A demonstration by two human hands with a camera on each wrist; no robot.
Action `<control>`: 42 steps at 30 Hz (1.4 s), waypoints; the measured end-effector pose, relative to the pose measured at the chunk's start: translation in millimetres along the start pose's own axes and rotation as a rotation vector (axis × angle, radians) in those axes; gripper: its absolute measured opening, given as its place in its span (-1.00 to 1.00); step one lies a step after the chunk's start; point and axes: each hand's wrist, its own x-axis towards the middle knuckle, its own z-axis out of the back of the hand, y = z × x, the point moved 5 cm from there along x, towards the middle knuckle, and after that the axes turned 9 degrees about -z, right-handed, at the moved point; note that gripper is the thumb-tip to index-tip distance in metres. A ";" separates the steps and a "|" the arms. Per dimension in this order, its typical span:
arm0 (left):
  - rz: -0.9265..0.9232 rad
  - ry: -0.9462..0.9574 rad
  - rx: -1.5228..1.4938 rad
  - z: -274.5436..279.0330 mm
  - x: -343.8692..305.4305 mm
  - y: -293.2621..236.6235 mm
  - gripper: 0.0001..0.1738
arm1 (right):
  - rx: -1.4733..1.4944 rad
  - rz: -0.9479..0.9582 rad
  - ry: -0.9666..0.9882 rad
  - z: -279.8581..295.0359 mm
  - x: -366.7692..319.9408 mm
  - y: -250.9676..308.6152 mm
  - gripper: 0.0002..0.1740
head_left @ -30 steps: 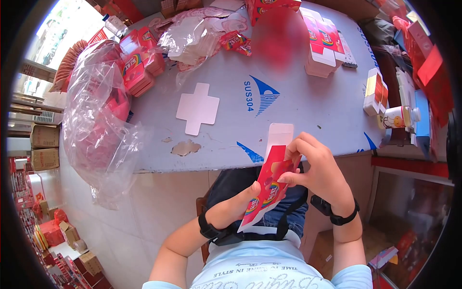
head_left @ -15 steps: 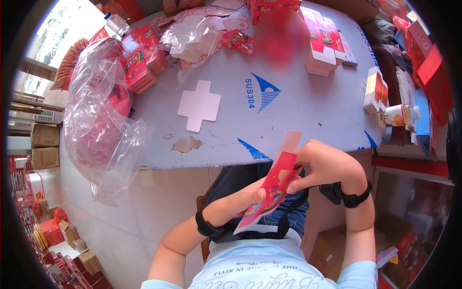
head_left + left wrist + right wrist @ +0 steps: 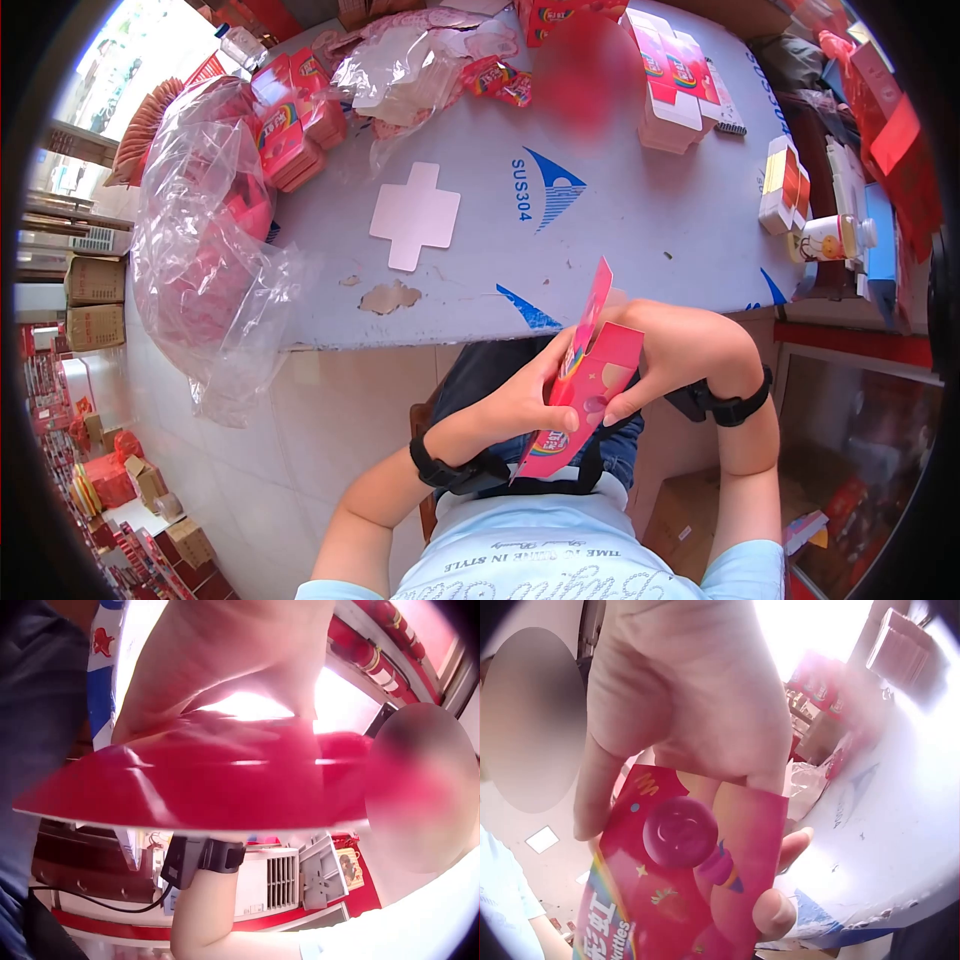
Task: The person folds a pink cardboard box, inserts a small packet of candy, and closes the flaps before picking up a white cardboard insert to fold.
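Between both hands, over the lap in front of the table edge, is a red printed candy carton (image 3: 612,362), held at a slant with an end flap sticking up. My left hand (image 3: 515,405) grips its left side, the thumb lying across the printed face. At the upper right, my right hand (image 3: 690,345) pinches it, thumb near the front and the other fingers largely hidden behind. In the right wrist view, the carton (image 3: 679,840) shows a rainbow and fruit print below the hand. The left wrist view has the carton's red side (image 3: 225,784) close under the palm.
A white cross-shaped card (image 3: 415,217) lies on the grey-blue table (image 3: 640,225). Flat carton stacks stand at back right (image 3: 672,125) and back left (image 3: 290,155). A clear plastic bag (image 3: 205,260) hangs over the left edge. Small boxes (image 3: 780,190) and a bottle (image 3: 828,240) sit at right.
The carton has gone from flat to opened out, its end flap now standing apart. My left hand moved up along it, thumb onto its face; my right hand shifted slightly right and down.
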 end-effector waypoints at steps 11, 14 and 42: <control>-0.473 -0.499 0.196 -4.8 -18.1 -59.9 0.38 | 0.144 0.271 -0.806 -35.1 -28.2 47.4 -0.03; -0.434 -0.529 0.223 -7.8 -17.3 -61.9 0.39 | 0.175 0.225 -0.809 -47.1 -14.6 35.3 -0.03; -0.496 -0.474 0.350 10.4 -28.4 -53.3 -0.80 | 0.837 0.200 -0.889 -38.0 -27.2 -15.8 -0.73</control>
